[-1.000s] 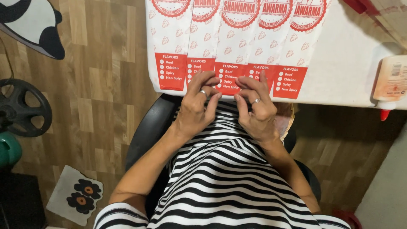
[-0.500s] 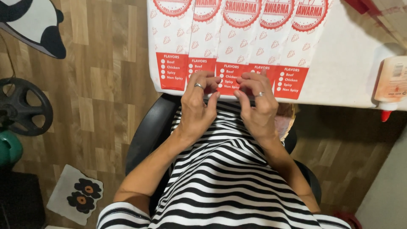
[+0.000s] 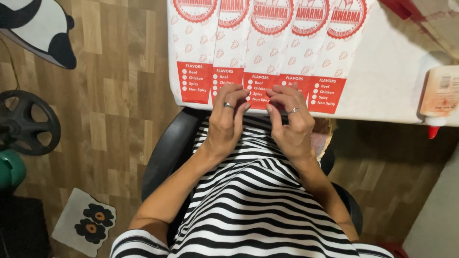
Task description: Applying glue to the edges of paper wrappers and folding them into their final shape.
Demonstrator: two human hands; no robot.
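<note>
Several white and red paper food sleeves (image 3: 267, 45) lie overlapping in a row on a white table (image 3: 392, 81), their red ends at the near edge. My left hand (image 3: 228, 119) and my right hand (image 3: 289, 119) rest side by side at that edge, each with a ring. The fingertips of both touch the red end of the middle sleeve (image 3: 258, 86). The fingers are bent and slightly apart; no sleeve is lifted off the table.
A glue bottle (image 3: 442, 95) with a red tip lies on the table's right edge. I sit in a black chair (image 3: 167, 157). On the wood floor at left are a black weight plate (image 3: 26, 122), a green dumbbell (image 3: 9, 169) and a small flowered mat (image 3: 83, 222).
Both hands have slid slightly up onto the red end of the middle sleeve, and their fingertips have drawn closer together.
</note>
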